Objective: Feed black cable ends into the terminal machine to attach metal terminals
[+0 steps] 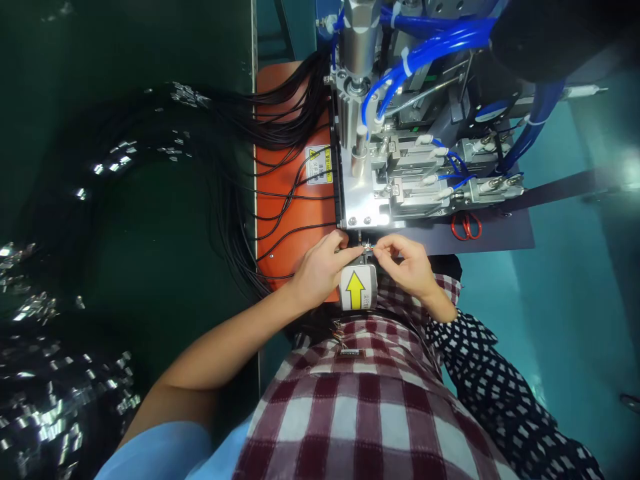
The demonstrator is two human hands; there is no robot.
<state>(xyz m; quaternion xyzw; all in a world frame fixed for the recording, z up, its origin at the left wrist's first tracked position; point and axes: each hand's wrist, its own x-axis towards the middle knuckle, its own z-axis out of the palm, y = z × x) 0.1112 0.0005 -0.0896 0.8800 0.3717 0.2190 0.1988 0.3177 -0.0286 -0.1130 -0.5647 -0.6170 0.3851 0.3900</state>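
Observation:
My left hand (323, 267) is closed at the front edge of the machine, its thumb and forefinger pressed near a small bunch of thin wires (369, 247). From the other side, my right hand (407, 267) pinches the free ends of these wires between thumb and fingertips. The wires look like the stripped end of a cable; its sheath is hidden under my left hand. Just below the fingertips sits a white label with a yellow arrow (355, 290). Beyond them rises the metal machine (367, 193), with several black cables (300, 197) running into its left side.
An orange plate (280, 247) lies left of the machine, with a warning label (319, 165) on it. A thick bundle of black cables (210, 127) spreads over the dark green surface. Blue air hoses (440, 43) hang above. Red-handled scissors (466, 227) lie at right.

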